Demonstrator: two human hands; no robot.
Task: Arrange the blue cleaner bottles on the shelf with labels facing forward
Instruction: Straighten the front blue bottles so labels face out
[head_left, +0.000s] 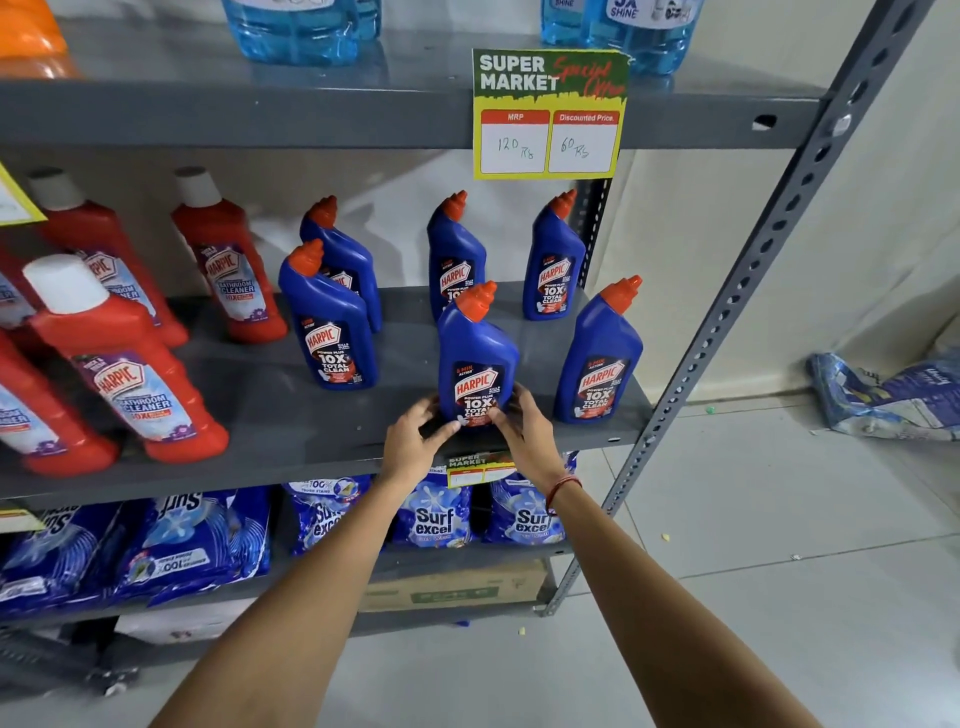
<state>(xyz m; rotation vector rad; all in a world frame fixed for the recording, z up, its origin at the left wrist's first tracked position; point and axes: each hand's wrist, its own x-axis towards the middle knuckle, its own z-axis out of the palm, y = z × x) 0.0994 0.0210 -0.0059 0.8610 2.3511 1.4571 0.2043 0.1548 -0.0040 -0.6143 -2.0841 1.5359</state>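
Several blue cleaner bottles with orange caps stand on the grey middle shelf (311, 441). The front middle bottle (475, 353) stands upright near the shelf's front edge, its label facing me. My left hand (415, 441) and my right hand (524, 431) grip its base from either side. A front left bottle (330, 332) and a front right bottle (597, 358) flank it, labels forward. Behind stand three more: back left (345, 260), partly hidden, back middle (454, 254) and back right (553, 265).
Red bathroom cleaner bottles (124, 364) fill the shelf's left part. A price card (548, 114) hangs from the upper shelf, which holds light blue bottles (296, 26). Detergent packs (434, 514) lie on the shelf below. A slotted upright (727, 322) bounds the right side; a crumpled bag (893, 395) lies on the floor.
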